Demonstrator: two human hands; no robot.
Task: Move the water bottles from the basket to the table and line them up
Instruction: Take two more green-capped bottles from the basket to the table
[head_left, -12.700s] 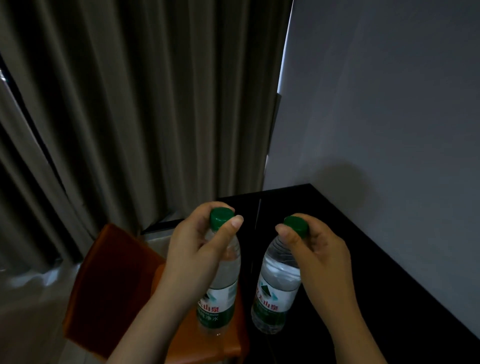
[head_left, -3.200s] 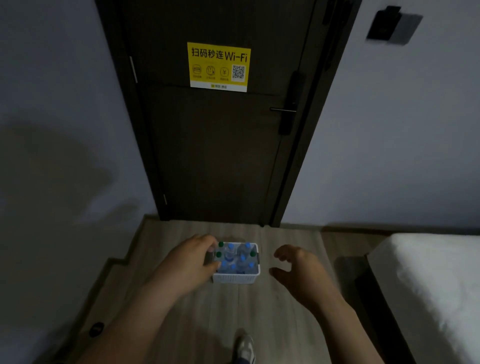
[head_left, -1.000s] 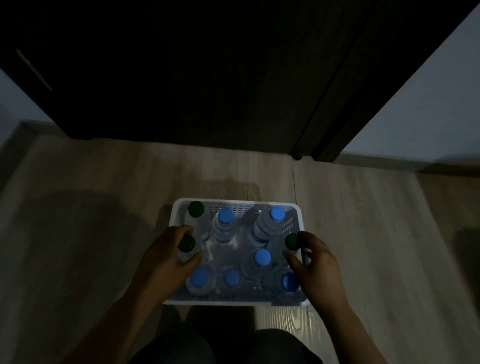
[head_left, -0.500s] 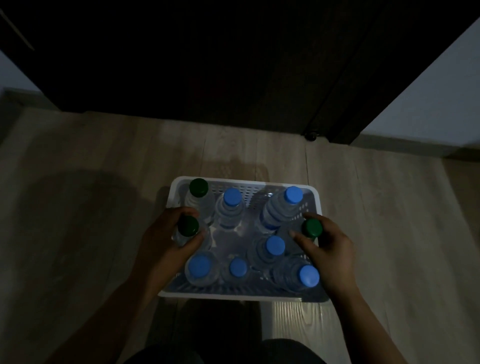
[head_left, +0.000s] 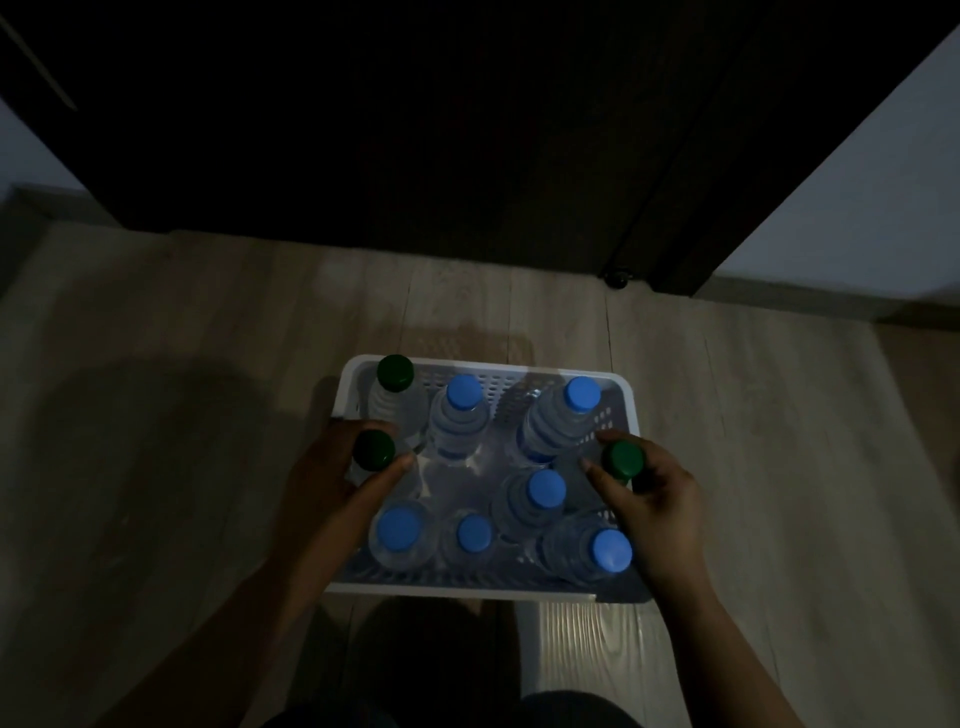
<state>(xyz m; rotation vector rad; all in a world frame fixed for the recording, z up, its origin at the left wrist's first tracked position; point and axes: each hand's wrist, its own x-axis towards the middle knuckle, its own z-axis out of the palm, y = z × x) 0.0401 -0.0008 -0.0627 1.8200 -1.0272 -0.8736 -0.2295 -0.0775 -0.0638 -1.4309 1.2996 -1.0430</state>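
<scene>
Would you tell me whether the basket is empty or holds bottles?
Not empty. The basket holds nine capped bottles, six blue-capped and three green-capped; the left hand and right hand each grip a green-capped one.

A pale wood-plank floor (head_left: 779, 467) fills the near and middle ground, with a broad soft shadow (head_left: 156, 441) lying on it at the left and a bright patch of light (head_left: 587, 639) on the planks near the lower edge, right of centre. At the far side stands a very dark door (head_left: 415, 130), its dark frame (head_left: 711, 208) running along its right side, and a small dark round door stop (head_left: 617, 278) sits on the floor at the foot of that frame. A pale wall (head_left: 883, 208) with a grey skirting board (head_left: 831, 306) lies right of the frame, and a sliver of pale wall (head_left: 26, 156) shows at far left.
</scene>
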